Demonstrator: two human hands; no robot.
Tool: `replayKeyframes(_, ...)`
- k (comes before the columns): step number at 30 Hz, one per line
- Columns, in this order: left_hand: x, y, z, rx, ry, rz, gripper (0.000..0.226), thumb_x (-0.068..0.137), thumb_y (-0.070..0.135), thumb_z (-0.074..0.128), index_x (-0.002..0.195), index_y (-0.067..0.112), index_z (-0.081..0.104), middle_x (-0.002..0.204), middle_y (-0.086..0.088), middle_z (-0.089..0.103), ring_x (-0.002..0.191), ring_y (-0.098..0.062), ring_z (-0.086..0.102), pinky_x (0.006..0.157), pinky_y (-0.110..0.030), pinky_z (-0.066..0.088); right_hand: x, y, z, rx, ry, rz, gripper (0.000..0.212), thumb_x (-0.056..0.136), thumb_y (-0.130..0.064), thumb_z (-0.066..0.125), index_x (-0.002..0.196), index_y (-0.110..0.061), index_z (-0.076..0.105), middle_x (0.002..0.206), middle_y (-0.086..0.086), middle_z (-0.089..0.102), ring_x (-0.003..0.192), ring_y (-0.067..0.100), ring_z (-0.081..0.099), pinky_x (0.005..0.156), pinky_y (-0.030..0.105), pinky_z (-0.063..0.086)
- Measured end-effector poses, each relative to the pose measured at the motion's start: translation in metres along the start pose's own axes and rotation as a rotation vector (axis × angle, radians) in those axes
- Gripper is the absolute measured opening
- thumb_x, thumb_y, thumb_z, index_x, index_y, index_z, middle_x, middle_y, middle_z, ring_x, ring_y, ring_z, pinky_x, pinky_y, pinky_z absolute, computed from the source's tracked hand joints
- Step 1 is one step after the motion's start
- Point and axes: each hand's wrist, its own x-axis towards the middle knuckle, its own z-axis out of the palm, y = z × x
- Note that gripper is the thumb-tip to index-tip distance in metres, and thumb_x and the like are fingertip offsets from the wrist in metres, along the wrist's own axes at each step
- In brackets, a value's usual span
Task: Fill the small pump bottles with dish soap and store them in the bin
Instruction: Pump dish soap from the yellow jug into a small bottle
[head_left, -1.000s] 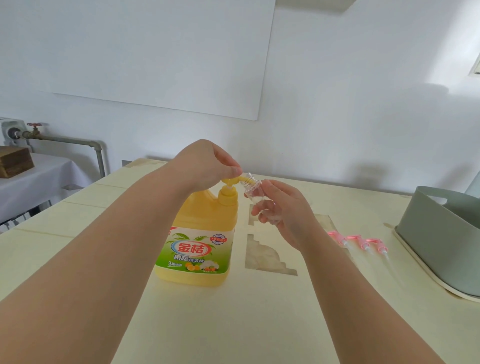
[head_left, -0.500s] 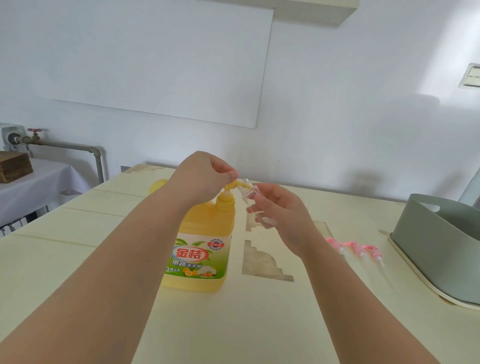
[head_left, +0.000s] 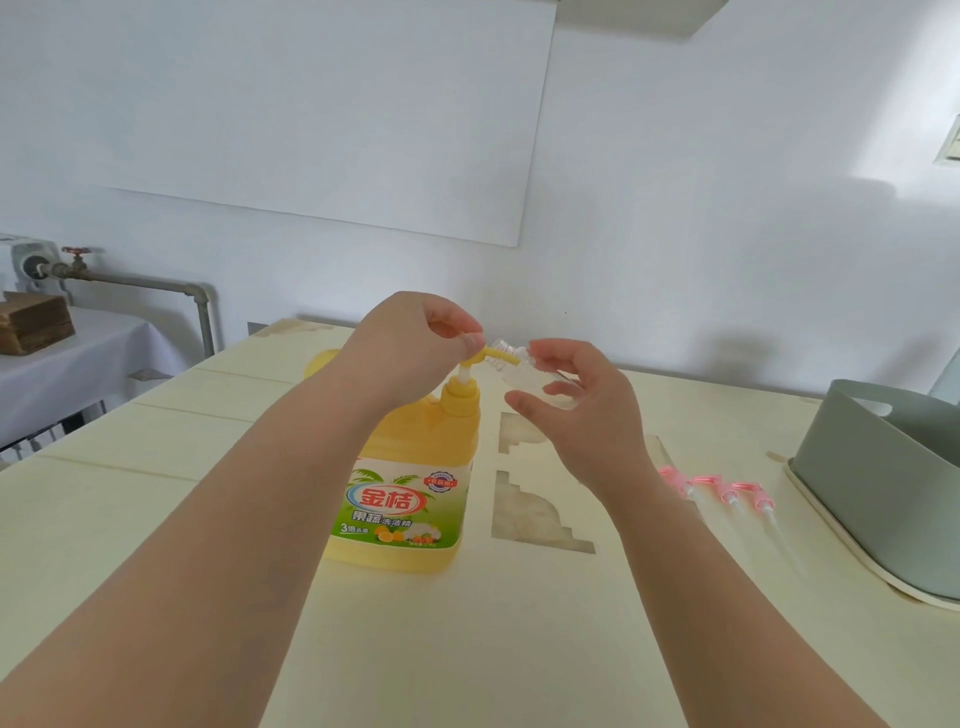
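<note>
The left hand (head_left: 415, 343) is closed on the yellow pump (head_left: 496, 356) of the big dish soap bottle (head_left: 410, 467). Its fingers are curled over the back end of the pump and hold it from above. The pump stands raised, and a short white stem shows under it. The big bottle stands upright on the pale table (head_left: 156, 519), directly below the left hand and under its wrist.

The right hand (head_left: 582, 415) is just to the right of the left hand, at almost the same height. It grips the small clear bottle (head_left: 514, 371) between the thumb and the curled fingers. This bottle has no cap. It is tilted, with its open mouth turned to the left, and the spout of the pump reaches the mouth. I cannot tell if there is soap inside.

Right of the right forearm, several pink pump tops (head_left: 709, 480) lie in a row on the table, close to each other. Further to the right, well apart from both hands, stands the grey-green bin (head_left: 883, 493). Its inside is not visible from here.
</note>
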Motion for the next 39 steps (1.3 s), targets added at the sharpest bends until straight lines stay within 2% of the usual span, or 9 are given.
replayKeyframes(5, -0.002, -0.001, 0.002, 0.050, -0.021, 0.012, 0.010, 0.086, 0.037, 0.063, 0.095, 0.032, 0.067, 0.089, 0.017, 0.063, 0.080, 0.002, 0.056, 0.058, -0.013, 0.034, -0.002, 0.003, 0.000, -0.037, -0.003, -0.011, 0.041, 0.072, -0.011, 0.083, 0.092, -0.039, 0.060, 0.101, -0.010, 0.066, 0.093, -0.005, 0.060, 0.077, 0.007, 0.044)
replayKeyframes(11, 0.003, 0.000, 0.003, 0.121, -0.055, 0.014, 0.006, 0.086, 0.034, 0.064, 0.092, 0.032, 0.066, 0.086, 0.017, 0.063, 0.074, 0.002, 0.055, 0.057, -0.014, 0.034, -0.003, 0.002, 0.000, -0.043, -0.009, -0.005, 0.042, 0.072, -0.010, 0.082, 0.091, -0.040, 0.060, 0.097, -0.014, 0.066, 0.091, -0.008, 0.058, 0.072, 0.006, 0.045)
replayKeyframes(19, 0.010, 0.001, 0.004, 0.186, -0.090, 0.022, 0.011, 0.086, 0.034, 0.064, 0.095, 0.028, 0.068, 0.087, 0.016, 0.062, 0.079, 0.000, 0.055, 0.059, -0.015, 0.036, -0.005, 0.003, -0.002, -0.039, -0.022, 0.023, 0.041, 0.072, -0.011, 0.082, 0.090, -0.041, 0.060, 0.098, -0.011, 0.066, 0.087, 0.003, 0.062, 0.069, 0.013, 0.050)
replayKeyframes(24, 0.010, 0.002, -0.011, 0.096, -0.140, -0.012, 0.011, 0.086, 0.035, 0.064, 0.095, 0.031, 0.069, 0.092, 0.016, 0.066, 0.088, 0.001, 0.057, 0.064, -0.015, 0.038, -0.003, -0.005, -0.002, -0.022, -0.049, 0.053, 0.039, 0.074, -0.013, 0.081, 0.091, -0.041, 0.060, 0.100, -0.011, 0.065, 0.089, 0.004, 0.063, 0.070, 0.012, 0.049)
replayKeyframes(30, 0.011, 0.007, -0.014, 0.072, -0.100, -0.023, 0.014, 0.089, 0.036, 0.060, 0.096, 0.031, 0.071, 0.092, 0.016, 0.065, 0.085, 0.001, 0.054, 0.063, -0.013, 0.034, -0.003, -0.009, -0.001, 0.003, -0.035, 0.046, 0.037, 0.075, -0.014, 0.081, 0.094, -0.039, 0.061, 0.102, -0.007, 0.066, 0.090, 0.007, 0.063, 0.070, 0.013, 0.050)
replayKeyframes(34, 0.010, 0.004, -0.011, 0.034, -0.074, -0.023, 0.008, 0.086, 0.036, 0.064, 0.091, 0.034, 0.070, 0.088, 0.019, 0.065, 0.084, 0.004, 0.055, 0.061, -0.013, 0.034, -0.003, -0.008, 0.001, 0.014, -0.031, 0.049, 0.038, 0.075, -0.013, 0.080, 0.095, -0.039, 0.061, 0.101, -0.007, 0.066, 0.090, 0.008, 0.064, 0.070, 0.012, 0.049)
replayKeyframes(39, 0.008, 0.000, -0.006, -0.011, -0.049, -0.024, 0.011, 0.085, 0.035, 0.066, 0.095, 0.032, 0.069, 0.086, 0.019, 0.063, 0.078, 0.006, 0.053, 0.059, -0.012, 0.033, -0.004, -0.005, 0.002, 0.002, -0.027, 0.052, 0.037, 0.076, -0.015, 0.080, 0.096, -0.039, 0.061, 0.100, -0.007, 0.067, 0.085, 0.003, 0.062, 0.068, 0.010, 0.047)
